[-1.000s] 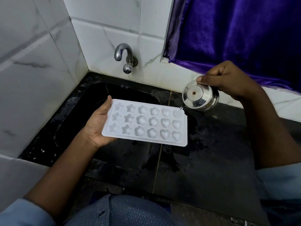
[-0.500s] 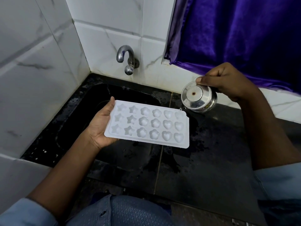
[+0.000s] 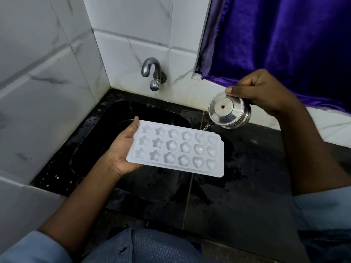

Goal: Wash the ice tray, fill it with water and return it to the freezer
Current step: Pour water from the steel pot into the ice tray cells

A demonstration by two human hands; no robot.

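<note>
A white ice tray (image 3: 176, 148) with star, flower and heart moulds is held level above the black sink (image 3: 114, 130). My left hand (image 3: 123, 149) grips its left end, thumb on the rim and fingers underneath. My right hand (image 3: 262, 92) holds a small steel vessel (image 3: 228, 111), tipped with its base toward me, above the tray's far right corner. A thin stream of water (image 3: 206, 127) runs from the vessel's rim into a heart mould in the back row.
A chrome tap (image 3: 152, 73) juts from the white tiled wall above the sink. The wet black counter (image 3: 247, 186) spreads to the right. A purple curtain (image 3: 284, 38) hangs at the upper right. My blue shirt fills the bottom edge.
The vessel has shifted slightly left along the tray's back edge, so the stream now lands one heart mould further in. The tray stays held level in my left hand.
</note>
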